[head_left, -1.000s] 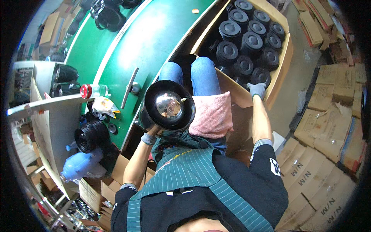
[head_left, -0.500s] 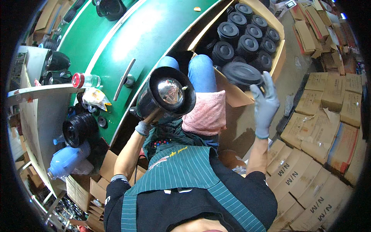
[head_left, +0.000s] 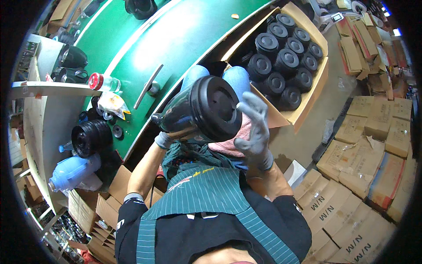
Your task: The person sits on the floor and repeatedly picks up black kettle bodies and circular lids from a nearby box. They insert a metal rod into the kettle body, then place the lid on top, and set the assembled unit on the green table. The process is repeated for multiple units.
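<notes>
My left hand (head_left: pixel 172 137), in a grey glove with much of it hidden behind the load, holds a glossy black vacuum flask (head_left: pixel 178 109) tilted over my lap. A round black base cap (head_left: pixel 223 105) covers its wide end, which faces up and right. Close beside the cap's right edge is my right hand (head_left: pixel 257 132), also gloved, with fingers apart and nothing in them. Whether a fingertip touches the cap I cannot tell. A pink cloth (head_left: pixel 231 143) lies on my lap beneath.
An open carton (head_left: pixel 303 110) of black round-ended flasks (head_left: pixel 288 58) stands ahead right. On the green table (head_left: pixel 136 57) are a T-shaped metal tool (head_left: pixel 149 86), a red-lidded jar (head_left: pixel 105 82) and stacked black rings (head_left: pixel 90 137). Taped cartons (head_left: pixel 347 167) fill the right side.
The base cap, in my right hand over the carton before, now sits on the flask's wide end, hiding the silvery liner. My right hand has come left and let go of it.
</notes>
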Available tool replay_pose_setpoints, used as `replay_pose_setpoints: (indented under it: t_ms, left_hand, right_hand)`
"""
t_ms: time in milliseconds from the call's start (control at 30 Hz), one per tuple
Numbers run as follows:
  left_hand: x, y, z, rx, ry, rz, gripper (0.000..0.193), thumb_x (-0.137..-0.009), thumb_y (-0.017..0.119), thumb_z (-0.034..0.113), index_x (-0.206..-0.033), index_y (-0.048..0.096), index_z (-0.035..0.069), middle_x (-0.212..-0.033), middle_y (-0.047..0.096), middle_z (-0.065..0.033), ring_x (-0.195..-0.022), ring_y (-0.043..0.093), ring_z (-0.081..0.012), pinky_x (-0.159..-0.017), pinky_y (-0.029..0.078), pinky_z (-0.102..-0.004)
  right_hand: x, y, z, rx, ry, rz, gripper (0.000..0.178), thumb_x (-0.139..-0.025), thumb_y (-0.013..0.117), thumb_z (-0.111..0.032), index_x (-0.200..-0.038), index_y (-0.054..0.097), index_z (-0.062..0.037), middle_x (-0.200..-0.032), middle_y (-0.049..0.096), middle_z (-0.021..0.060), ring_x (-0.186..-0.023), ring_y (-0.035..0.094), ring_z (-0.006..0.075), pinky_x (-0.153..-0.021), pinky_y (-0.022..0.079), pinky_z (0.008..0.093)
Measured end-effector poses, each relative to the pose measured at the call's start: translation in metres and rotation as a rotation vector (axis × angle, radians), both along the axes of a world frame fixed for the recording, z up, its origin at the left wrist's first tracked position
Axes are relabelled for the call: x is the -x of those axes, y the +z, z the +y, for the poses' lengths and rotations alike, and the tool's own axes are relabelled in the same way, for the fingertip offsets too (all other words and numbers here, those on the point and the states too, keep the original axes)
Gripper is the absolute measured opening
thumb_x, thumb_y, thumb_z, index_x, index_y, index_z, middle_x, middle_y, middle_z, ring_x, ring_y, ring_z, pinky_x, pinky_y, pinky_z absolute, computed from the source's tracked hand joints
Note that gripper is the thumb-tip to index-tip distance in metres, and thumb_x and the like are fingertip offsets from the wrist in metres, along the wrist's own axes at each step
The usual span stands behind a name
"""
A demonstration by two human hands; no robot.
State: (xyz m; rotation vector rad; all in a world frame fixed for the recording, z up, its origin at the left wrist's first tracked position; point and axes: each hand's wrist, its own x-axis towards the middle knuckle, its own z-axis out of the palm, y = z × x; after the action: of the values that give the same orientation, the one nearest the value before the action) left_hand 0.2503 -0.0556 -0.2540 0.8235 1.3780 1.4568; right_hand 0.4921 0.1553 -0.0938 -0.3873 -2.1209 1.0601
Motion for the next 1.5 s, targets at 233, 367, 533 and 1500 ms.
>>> replay_pose_setpoints:
  t_ms: [233, 367, 533, 1500]
  left_hand:
    - [0.025, -0.018, -0.007, -0.020, 0.037, -0.300, 0.047, -0.099, 0.079, 0.020, -0.141, 0.066, 0.005, -0.133, 0.072, -0.0087, -0.115, 0.069, -0.0186, -0.100, 0.061, -0.0378]
    - [0.047, -0.010, -0.015, 0.090, 0.018, -0.370, 0.055, -0.099, 0.077, 0.027, -0.146, 0.061, 0.003, -0.140, 0.068, -0.0103, -0.120, 0.066, -0.0229, -0.104, 0.057, -0.0419]
    - [0.059, 0.021, -0.017, 0.046, -0.211, -0.484, 0.066, -0.098, 0.082, 0.026, -0.155, 0.056, 0.003, -0.148, 0.066, -0.0112, -0.129, 0.063, -0.0256, -0.114, 0.053, -0.0444]
    - [0.059, 0.147, -0.007, -0.040, 0.162, 0.754, 0.038, -0.088, 0.076, 0.019, -0.120, 0.078, -0.002, -0.107, 0.081, -0.0153, -0.100, 0.078, -0.0241, -0.090, 0.060, -0.0358]
  right_hand:
    - [0.013, 0.013, 0.010, 0.071, 0.206, -0.070, 0.112, -0.085, 0.077, -0.077, -0.167, 0.046, -0.0071, -0.173, 0.035, 0.0283, -0.158, 0.038, 0.0452, -0.129, 0.027, 0.0544]
    - [0.007, -0.004, 0.015, -0.073, 0.233, -0.006, 0.107, -0.086, 0.077, -0.076, -0.165, 0.049, -0.0101, -0.168, 0.040, 0.0315, -0.152, 0.045, 0.0492, -0.123, 0.035, 0.0570]
    - [0.012, 0.011, 0.001, -0.238, 0.232, 0.001, 0.096, -0.082, 0.081, -0.074, -0.157, 0.060, -0.0177, -0.163, 0.042, 0.0366, -0.148, 0.046, 0.0541, -0.120, 0.038, 0.0602]
    - [0.023, 0.008, -0.005, 0.643, 0.377, -0.266, 0.086, -0.116, 0.038, -0.061, -0.174, 0.020, 0.0001, -0.180, 0.022, 0.0178, -0.166, 0.021, 0.0299, -0.135, 0.016, 0.0426]
